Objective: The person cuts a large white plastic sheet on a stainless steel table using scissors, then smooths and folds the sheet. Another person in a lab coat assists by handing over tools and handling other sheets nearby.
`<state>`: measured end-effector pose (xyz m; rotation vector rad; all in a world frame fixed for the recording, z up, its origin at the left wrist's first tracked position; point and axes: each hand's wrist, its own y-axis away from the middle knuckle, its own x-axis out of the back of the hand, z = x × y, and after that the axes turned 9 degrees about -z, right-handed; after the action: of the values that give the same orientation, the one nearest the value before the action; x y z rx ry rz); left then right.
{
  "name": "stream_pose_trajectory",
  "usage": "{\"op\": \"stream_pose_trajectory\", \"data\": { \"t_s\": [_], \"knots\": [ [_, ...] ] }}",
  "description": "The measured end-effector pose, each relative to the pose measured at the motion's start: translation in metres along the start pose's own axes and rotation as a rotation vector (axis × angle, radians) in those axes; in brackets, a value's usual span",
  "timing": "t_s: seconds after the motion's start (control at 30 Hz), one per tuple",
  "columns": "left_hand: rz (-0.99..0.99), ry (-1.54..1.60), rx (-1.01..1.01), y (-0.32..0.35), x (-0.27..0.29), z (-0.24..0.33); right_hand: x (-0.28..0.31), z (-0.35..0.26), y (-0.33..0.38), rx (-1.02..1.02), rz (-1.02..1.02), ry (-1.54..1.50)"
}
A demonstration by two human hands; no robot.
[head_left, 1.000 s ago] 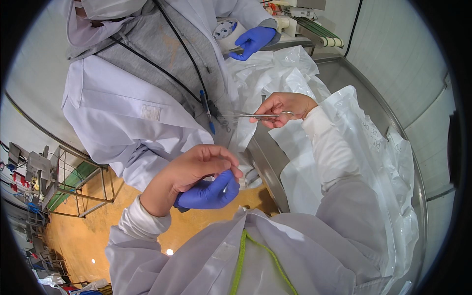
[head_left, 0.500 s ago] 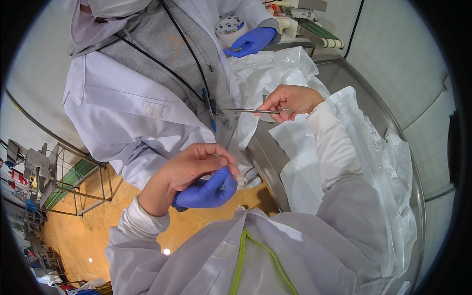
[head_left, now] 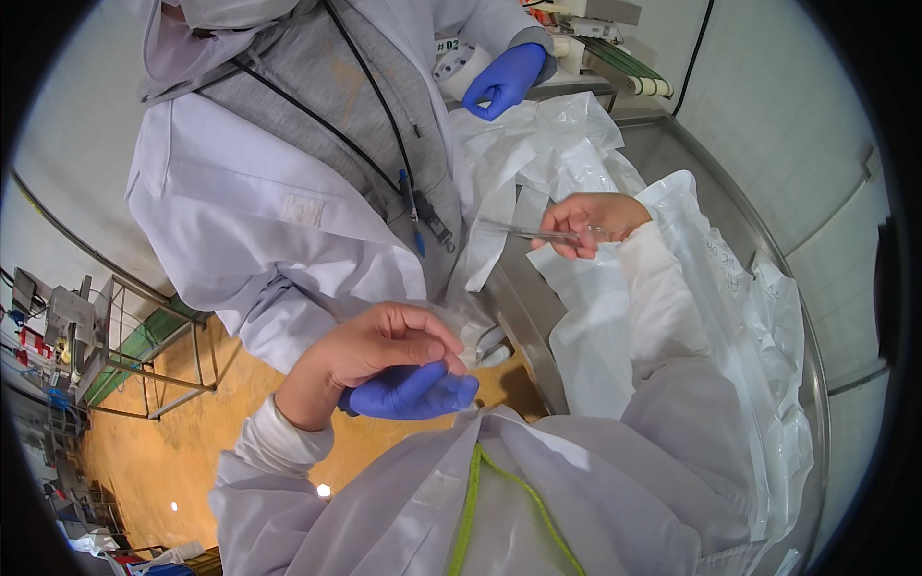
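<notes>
My right hand [head_left: 595, 221], bare, is closed round slender metal scissors [head_left: 528, 231] that point left above the table. They are blurred by motion. Lower left, my bare left hand [head_left: 394, 338] has its thumb and fingers pinched together. Whatever they hold, if anything, is too small to make out. Just under it, touching or nearly so, is a co-worker's blue-gloved hand [head_left: 408, 392], palm partly up. The co-worker's other gloved hand [head_left: 504, 82] curls beside a white round roll or tub [head_left: 459, 65] at the back.
White plastic bags [head_left: 538, 134] cover much of the steel table [head_left: 663, 144]; more bags [head_left: 740, 365] lie along its right side. The co-worker in a white coat [head_left: 259, 211] stands close in front. A metal rack [head_left: 154, 374] and a conveyor [head_left: 624, 62] are farther off.
My right hand with the scissors has shifted slightly right and down. The co-worker's lower hand has opened out, and the other has moved a little right. My left hand moved slightly down.
</notes>
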<state>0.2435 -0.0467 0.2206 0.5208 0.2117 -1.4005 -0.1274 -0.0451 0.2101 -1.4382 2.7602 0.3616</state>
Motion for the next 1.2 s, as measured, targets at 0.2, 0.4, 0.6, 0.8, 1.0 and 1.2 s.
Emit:
{"op": "stream_pose_trajectory", "data": {
  "t_s": [0.2, 0.4, 0.6, 0.8, 1.0, 1.2],
  "knots": [
    [0.001, -0.026, -0.056, 0.000, 0.003, -0.021, -0.027, 0.055, 0.000, -0.607, 0.397, 0.354],
    [-0.016, -0.165, -0.027, -0.029, 0.014, -0.011, -0.060, 0.209, -0.038, -0.623, 0.872, 1.183],
    [-0.087, -0.252, 0.037, -0.034, 0.016, 0.005, -0.098, 0.163, -0.055, -0.616, 0.903, 1.286],
    [-0.213, -0.228, 0.133, -0.048, 0.026, -0.004, -0.138, 0.047, -0.047, 0.086, 0.771, 0.601],
    [-0.278, -0.136, 0.200, -0.069, 0.033, -0.007, -0.159, 0.067, -0.050, 0.414, 0.791, 0.211],
    [-0.508, -0.144, 0.300, -0.106, 0.005, 0.010, -0.177, 0.064, -0.029, 0.632, 1.014, 0.072]
  ]
}}
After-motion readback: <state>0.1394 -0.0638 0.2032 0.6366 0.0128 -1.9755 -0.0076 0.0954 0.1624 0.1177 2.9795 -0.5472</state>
